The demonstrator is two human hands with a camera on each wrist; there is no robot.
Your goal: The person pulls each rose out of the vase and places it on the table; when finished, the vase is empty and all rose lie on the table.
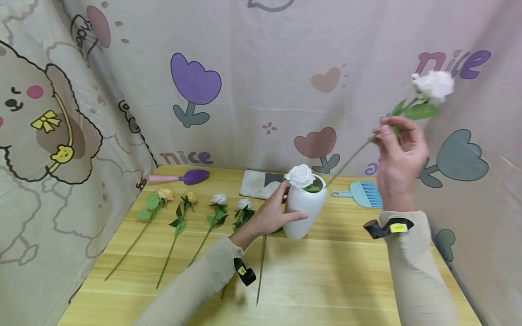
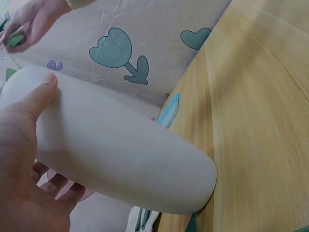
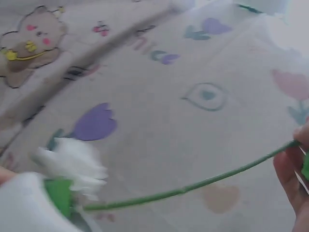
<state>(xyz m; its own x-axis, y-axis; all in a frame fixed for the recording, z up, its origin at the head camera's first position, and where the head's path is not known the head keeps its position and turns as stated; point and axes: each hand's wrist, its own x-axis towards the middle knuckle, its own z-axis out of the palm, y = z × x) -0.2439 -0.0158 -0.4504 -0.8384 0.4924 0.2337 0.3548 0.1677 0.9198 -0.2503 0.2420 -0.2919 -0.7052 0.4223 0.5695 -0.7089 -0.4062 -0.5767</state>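
Note:
My left hand (image 1: pixel 271 215) holds the white vase (image 1: pixel 308 199) by its side, with the thumb across the front. In the left wrist view, the base of the vase (image 2: pixel 193 179) meets the table. One white rose (image 1: pixel 301 176) is in the vase, its bloom over the rim and green leaves inside the mouth. Up at the right, my right hand (image 1: pixel 401 154) pinches the stem of another white rose (image 1: pixel 436 86) just below its leaves. This rose's stem (image 3: pixel 183 190) slants down to the vase mouth, its lower end right at the rim.
Left of the vase lie two yellow roses (image 1: pixel 166 194) and two white roses (image 1: pixel 219 199). Another stem (image 1: pixel 262 271) lies near my left sleeve, its bloom hidden. Behind are a purple trowel (image 1: pixel 195 176), a folded cloth (image 1: pixel 253 183) and a blue dustpan-and-brush piece (image 1: pixel 363 194). A printed curtain (image 1: pixel 261 68) borders the table.

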